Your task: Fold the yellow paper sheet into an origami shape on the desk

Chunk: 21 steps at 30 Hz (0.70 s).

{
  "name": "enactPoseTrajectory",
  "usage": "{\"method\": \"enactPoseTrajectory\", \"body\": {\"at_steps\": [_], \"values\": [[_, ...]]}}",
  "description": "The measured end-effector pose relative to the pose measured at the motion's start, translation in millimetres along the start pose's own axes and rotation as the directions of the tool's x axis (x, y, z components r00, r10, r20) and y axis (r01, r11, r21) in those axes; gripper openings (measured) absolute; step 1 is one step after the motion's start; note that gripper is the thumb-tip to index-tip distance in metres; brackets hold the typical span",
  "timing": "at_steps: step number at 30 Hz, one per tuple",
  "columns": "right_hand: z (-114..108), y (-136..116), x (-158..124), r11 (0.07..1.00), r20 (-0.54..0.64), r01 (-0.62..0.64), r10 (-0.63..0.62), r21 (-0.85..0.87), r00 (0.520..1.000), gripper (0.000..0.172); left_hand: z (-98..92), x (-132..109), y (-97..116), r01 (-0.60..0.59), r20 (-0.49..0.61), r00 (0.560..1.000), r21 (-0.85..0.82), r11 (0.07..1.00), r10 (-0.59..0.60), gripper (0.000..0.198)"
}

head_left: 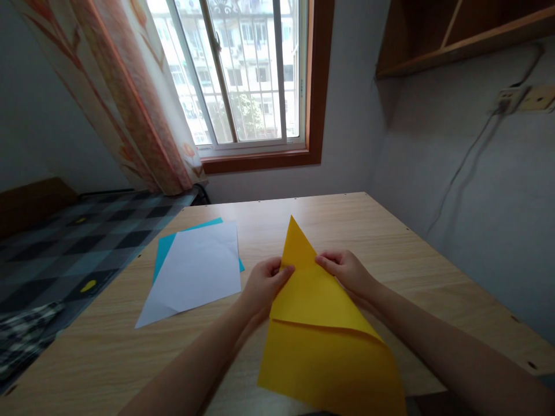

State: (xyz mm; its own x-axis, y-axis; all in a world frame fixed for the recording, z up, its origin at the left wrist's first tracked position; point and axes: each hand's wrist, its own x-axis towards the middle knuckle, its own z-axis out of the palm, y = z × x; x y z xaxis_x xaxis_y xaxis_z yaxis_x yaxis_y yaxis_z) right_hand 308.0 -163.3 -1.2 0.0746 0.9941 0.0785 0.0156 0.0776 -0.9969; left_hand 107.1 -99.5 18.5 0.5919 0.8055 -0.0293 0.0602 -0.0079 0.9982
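A yellow sheet of paper (321,323) lies on the wooden table (390,242), folded into a point that aims away from me. My left hand (264,283) pinches its left edge near the tip, fingers closed on the paper. On the opposite side, my right hand (347,271) grips the right edge at about the same height. The lower part of the sheet hangs over the table's near edge.
A white sheet (195,271) lies left of my hands on top of a teal sheet (167,245). A bed with a checked cover (65,248) stands at the left. Behind the table are a curtained window (243,75), a wall shelf (455,34) and a socket with a cable (511,98).
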Motion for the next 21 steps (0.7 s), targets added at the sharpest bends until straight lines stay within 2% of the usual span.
{"method": "enactPoseTrajectory", "body": {"at_steps": [4,9,12,17,21], "values": [[-3,0,1,0.999,-0.011,0.023,-0.023,-0.037,1.000,0.033,-0.9,0,1,-0.011,-0.019,1.000,0.050,0.999,0.012,0.035],[-3,-5,0,0.999,0.016,-0.039,0.039,-0.012,0.999,0.034,-4.8,2,0,-0.022,-0.051,0.998,0.061,0.998,0.025,0.037],[-3,-7,-1,0.999,-0.006,-0.029,0.028,-0.038,1.000,0.032,-6.0,2,0,-0.001,-0.062,0.998,0.050,0.999,0.004,0.041],[-8,-4,1,0.991,-0.037,0.021,-0.026,-0.130,0.999,0.033,-7.1,2,1,0.038,-0.021,0.999,-0.026,0.999,-0.039,0.044],[-18,-2,7,0.980,-0.108,0.079,-0.099,-0.181,0.989,0.034,-6.6,0,1,0.034,0.034,0.999,-0.061,0.998,-0.032,0.041]]}}
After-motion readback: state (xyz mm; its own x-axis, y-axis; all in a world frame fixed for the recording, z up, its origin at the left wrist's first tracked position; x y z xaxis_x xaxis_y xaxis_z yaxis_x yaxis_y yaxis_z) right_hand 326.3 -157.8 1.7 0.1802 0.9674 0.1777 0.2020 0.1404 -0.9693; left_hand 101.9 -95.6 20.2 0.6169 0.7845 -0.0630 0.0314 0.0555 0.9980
